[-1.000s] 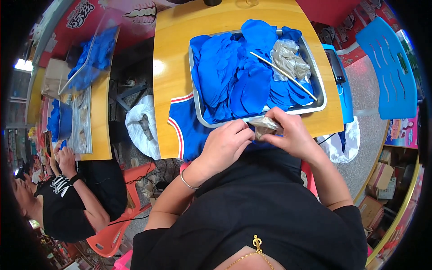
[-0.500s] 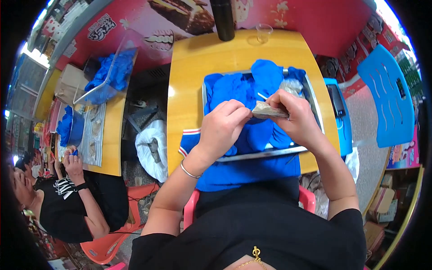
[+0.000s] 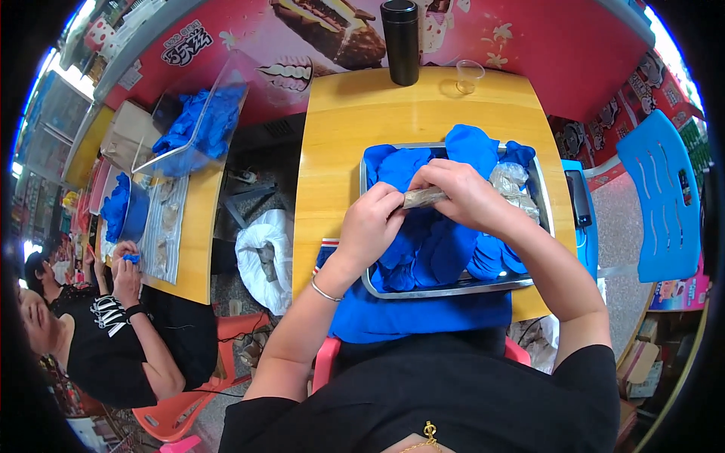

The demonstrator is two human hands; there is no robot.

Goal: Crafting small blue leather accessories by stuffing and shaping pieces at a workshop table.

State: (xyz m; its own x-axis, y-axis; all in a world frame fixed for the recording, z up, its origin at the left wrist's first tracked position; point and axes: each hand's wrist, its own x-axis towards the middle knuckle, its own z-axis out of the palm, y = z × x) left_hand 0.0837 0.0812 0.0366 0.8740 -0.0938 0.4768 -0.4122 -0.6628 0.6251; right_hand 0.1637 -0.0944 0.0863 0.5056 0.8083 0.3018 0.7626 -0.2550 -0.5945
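Note:
Between both hands, over a metal tray [image 3: 453, 290], stretches a narrow beige, wrinkled strip [image 3: 425, 198] that looks like folded plastic or film. My left hand [image 3: 370, 225] pinches its left end, and my right hand [image 3: 461, 195] grips the right end with curled fingers hiding part of it. Heaped in the tray are flat, rounded blue cloth pieces [image 3: 453, 253]. Crumpled pale, see-through packets [image 3: 510, 181] lie along the tray's right side. Blue fabric [image 3: 423, 313] hangs at the table's near edge, over my lap.
The yellow table [image 3: 332, 143] carries a black flask [image 3: 401, 45] and a clear plastic cup [image 3: 469, 78]. At left, a co-worker's hands [image 3: 127, 270] hold something blue beside a clear bin [image 3: 198, 128]. A white sack [image 3: 264, 260] stands between the tables; a blue chair [image 3: 658, 196] is at right.
The view has shifted, so the table sits lower and further right. My right hand has turned over more, its back now upward, and the beige strip looks narrower.

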